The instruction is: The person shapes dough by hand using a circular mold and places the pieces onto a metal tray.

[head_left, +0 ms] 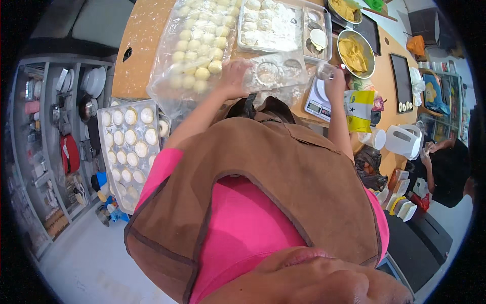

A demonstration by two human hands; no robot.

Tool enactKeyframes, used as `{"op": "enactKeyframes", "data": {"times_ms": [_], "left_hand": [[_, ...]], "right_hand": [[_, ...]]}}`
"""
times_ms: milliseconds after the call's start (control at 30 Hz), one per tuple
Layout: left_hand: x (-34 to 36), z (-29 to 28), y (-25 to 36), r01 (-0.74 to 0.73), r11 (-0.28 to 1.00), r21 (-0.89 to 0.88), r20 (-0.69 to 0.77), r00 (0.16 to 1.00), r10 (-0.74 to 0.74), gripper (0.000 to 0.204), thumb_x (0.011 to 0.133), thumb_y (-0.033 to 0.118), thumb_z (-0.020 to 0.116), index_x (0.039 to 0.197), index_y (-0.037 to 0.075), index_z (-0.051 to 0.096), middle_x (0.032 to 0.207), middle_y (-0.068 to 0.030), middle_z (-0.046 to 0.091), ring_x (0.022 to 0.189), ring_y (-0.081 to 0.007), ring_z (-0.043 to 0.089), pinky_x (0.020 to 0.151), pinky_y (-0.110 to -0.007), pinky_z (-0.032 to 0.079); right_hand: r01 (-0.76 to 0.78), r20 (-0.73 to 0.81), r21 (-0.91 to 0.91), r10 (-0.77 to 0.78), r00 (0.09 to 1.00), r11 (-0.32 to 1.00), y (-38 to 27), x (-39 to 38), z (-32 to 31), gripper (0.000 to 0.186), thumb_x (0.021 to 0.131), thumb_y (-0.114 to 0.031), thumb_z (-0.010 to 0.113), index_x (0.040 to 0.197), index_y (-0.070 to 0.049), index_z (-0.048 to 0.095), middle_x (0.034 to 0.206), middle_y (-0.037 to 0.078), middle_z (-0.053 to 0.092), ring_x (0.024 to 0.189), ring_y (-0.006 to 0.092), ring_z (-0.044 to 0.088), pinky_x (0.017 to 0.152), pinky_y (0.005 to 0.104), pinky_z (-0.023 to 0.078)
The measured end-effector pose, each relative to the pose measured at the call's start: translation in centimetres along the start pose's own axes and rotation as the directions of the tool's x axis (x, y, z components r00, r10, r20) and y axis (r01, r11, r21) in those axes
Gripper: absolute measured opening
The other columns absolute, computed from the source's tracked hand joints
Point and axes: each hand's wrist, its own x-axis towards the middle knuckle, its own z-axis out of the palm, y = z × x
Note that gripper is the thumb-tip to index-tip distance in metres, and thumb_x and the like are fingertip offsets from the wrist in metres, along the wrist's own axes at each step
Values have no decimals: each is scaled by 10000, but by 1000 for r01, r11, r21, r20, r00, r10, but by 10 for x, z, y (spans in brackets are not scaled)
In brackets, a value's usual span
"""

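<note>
My left hand (pixel 235 79) grips the left end of a flat, floured mould (pixel 288 76) with round hollows, its fingertips partly hidden. Beside that hand, pale yellow dough balls (pixel 201 74) lie in rows on a plastic sheet (pixel 157 93). My right hand (pixel 335 85) is closed around a small clear cup-like piece (pixel 324 71), above a white kitchen scale (pixel 318 105). Beyond the mould stands a clear tray (pixel 283 49) holding floured dough balls and loose flour. A steel bowl of yellow filling (pixel 354 54) is just past my right hand.
Left of me, a tray (pixel 104 167) carries rows of pale round pastries. A yellow-and-white packet (pixel 359 112), a white jug (pixel 402 139) and a dark tray (pixel 402 76) stand to the right. Another person (pixel 448 169) in black is at the far right. Grey shelves (pixel 48 111) line the left.
</note>
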Motion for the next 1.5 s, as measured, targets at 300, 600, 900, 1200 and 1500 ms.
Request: {"op": "enactKeyframes", "data": {"times_ms": [300, 600, 900, 1200, 1500], "left_hand": [[-67, -75, 5, 272, 906, -325, -293, 881, -370, 953, 497, 111, 830, 1306, 52, 329, 1332, -150, 361, 1304, -291, 325, 1109, -391, 254], [-166, -96, 42, 452, 653, -608, -387, 550, -740, 995, 536, 25, 820, 1351, 10, 248, 1319, -163, 347, 1282, -281, 347, 1098, -381, 264], [-262, -88, 84, 524, 553, -647, -497, 261, -828, 1008, 551, 82, 835, 1359, 18, 235, 1314, -159, 342, 1259, -282, 351, 1079, -385, 278], [-329, -103, 100, 421, 473, -774, -501, 48, -864, 993, 572, 85, 827, 1363, 49, 230, 1316, -159, 360, 1232, -281, 374, 1060, -378, 300], [-464, -148, 121, 401, 383, -832, -493, -220, -842, 959, 564, 74, 830, 1344, 40, 274, 1288, -155, 401, 1213, -274, 409, 1043, -384, 336]], "right_hand": [[378, 467, -317, -204, 861, 870, 14, -34, 80, 480, 801, -68, 535, 1277, -57, 479, 1351, 184, 445, 1231, 388, 422, 1023, 476, 354], [855, 755, -91, -525, 394, 511, 2, -71, 138, 704, 903, -378, 464, 1480, -66, 206, 1538, 97, 233, 1424, 295, 199, 1167, 461, 124], [561, 681, 107, -471, 561, 821, -29, -26, 130, 508, 847, -68, 517, 1335, 17, 408, 1303, 241, 462, 1204, 398, 450, 1014, 463, 375], [587, 831, 61, -366, 418, 807, -49, -10, 146, 350, 688, -55, 680, 1015, 18, 581, 992, 246, 585, 926, 415, 559, 813, 436, 460], [21, 657, 498, -393, 644, 867, -96, -51, 162, 185, 788, -108, 669, 928, 3, 620, 799, 67, 641, 745, 141, 592, 675, 287, 470]]}}
